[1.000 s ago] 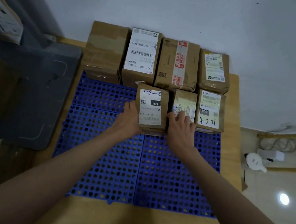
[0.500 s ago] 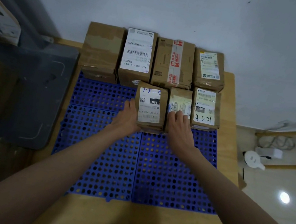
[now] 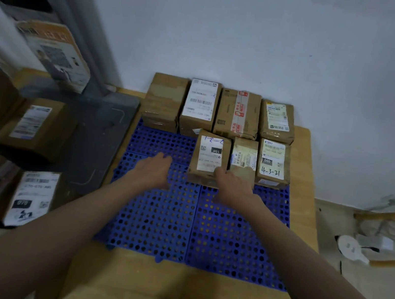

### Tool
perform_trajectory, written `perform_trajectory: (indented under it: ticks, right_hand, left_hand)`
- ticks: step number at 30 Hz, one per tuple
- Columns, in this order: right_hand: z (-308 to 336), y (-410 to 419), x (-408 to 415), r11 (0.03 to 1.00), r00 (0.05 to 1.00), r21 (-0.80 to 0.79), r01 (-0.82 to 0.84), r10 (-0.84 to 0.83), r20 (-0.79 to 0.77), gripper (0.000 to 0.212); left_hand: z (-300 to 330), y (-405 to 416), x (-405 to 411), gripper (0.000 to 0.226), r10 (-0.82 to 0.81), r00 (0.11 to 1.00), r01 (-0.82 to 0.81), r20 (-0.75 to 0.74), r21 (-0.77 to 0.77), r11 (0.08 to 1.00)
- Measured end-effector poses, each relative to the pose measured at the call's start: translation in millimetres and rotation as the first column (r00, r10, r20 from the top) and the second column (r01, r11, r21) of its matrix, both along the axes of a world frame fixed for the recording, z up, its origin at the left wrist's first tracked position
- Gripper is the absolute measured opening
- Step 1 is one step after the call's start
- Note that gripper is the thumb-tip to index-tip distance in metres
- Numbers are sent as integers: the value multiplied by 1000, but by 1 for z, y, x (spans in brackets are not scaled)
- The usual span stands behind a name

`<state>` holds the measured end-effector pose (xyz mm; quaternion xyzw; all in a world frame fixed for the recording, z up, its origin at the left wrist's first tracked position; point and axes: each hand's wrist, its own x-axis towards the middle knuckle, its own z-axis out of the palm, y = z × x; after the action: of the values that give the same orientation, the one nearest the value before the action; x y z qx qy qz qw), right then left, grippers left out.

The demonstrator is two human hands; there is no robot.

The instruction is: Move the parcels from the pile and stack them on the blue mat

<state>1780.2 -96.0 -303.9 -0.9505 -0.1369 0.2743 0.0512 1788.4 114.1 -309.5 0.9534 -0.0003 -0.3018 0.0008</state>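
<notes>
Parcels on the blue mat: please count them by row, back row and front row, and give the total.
Back row, against the wall: 4
Front row, by the right hand: 3
Total on the blue mat: 7

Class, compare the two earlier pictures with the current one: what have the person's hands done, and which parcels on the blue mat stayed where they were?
The left hand has let go of the handwritten-label parcel and drawn back to the left, open over the blue mat. The right hand has slid back but still touches that parcel's near right corner. All seven parcels kept their places, the 4-3-21 parcel included.
</notes>
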Motion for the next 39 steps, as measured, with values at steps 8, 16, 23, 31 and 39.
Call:
perform_trajectory:
  ticks: [8,16,23,31,39]
  right_hand:
    - [42,46,-61,986,987,61,-153,155,-35,65]
    - [52,108,-121,959,960,64,-276,279,-35,44]
    - [61,150,-152,936,937,93,-339,345,-49,39]
    - [53,207,-167,938,940,126,-322,333,-73,41]
    - [28,284,-167,958,967,210,-196,224,-119,36]
  left_hand:
    - [44,53,-99,62,71,994,-66,77,-71,995]
    - [62,113,-188,35,234,957,-215,171,-120,969]
    - [70,157,-234,38,336,925,-326,178,-87,942]
    - [59,208,-251,62,404,890,-397,210,-75,915]
    - [42,267,-240,57,388,902,-371,188,-123,921]
